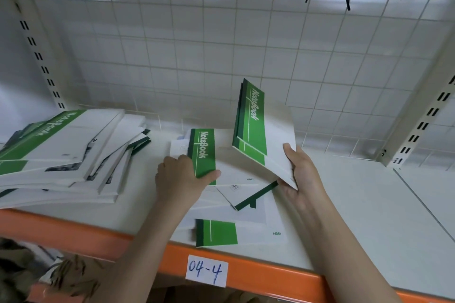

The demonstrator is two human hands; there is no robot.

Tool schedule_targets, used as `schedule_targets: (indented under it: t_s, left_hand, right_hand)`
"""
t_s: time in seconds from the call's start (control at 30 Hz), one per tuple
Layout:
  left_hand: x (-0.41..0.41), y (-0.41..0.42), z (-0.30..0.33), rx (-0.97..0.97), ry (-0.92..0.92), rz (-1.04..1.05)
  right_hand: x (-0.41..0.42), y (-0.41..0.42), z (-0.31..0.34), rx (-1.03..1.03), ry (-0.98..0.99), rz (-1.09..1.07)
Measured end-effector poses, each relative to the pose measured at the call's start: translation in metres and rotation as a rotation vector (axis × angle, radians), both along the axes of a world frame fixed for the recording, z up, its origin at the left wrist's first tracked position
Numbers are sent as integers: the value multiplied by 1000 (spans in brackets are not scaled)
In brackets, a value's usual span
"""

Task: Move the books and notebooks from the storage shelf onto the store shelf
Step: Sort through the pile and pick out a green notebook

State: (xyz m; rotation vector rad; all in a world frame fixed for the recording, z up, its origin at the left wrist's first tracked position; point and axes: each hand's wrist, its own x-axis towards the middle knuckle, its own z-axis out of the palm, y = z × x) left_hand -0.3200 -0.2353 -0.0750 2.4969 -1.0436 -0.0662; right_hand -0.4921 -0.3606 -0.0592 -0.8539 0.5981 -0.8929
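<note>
Right hand [299, 174] has its grip pinched on the lower corner of a raised notebook [261, 130], tilted up off the shelf [357, 204] at centre frame, likely to free it from the loose ones beneath. Left hand [179, 177] clamps thumb and fingers on a flat notebook [203, 147] just left of it, probably steadying or gathering it. More scattered notebooks [234, 229] lie below. A slumped stack [61, 150] crowds the left; the wire grid [221, 44] backs it all.
</note>
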Motion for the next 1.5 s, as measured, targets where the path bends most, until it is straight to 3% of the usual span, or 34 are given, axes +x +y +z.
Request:
schedule_targets:
  t_s: [0.07,0.23,0.4,0.47,0.57,0.73,0.83,0.93,1.07,1.37,1.5]
  left_hand:
    - [9,-3,-1,-88,102,-14]
    - [-3,-2,1,-427,136,-77]
    - [-25,8,26,-918,731,-250]
    - [-33,9,28,-852,821,-385]
    - [-34,7,22,-707,657,-477]
    - [-23,4,17,-720,396,-381]
    - [-28,-1,22,-788,366,-358]
    - [-35,-5,18,-825,485,-364]
    - [-40,-6,3,-669,530,-377]
    - [-34,-8,-6,-562,401,-278]
    - [-35,-2,5,-540,323,-349]
  right_hand:
    - [-1,-1,1,19,-33,-3]
    - [-1,-1,-1,-52,-4,-5]
    - [10,0,-11,-312,128,-99]
    - [13,2,-15,-441,170,-63]
    - [12,6,-17,-589,128,9]
    - [13,8,-14,-884,114,-108]
    - [15,10,-16,-875,150,-149]
    - [15,9,-21,-773,131,-108]
    - [15,3,-27,-739,157,-106]
    - [12,10,-34,-829,406,-148]
    - [7,10,-17,-864,457,-133]
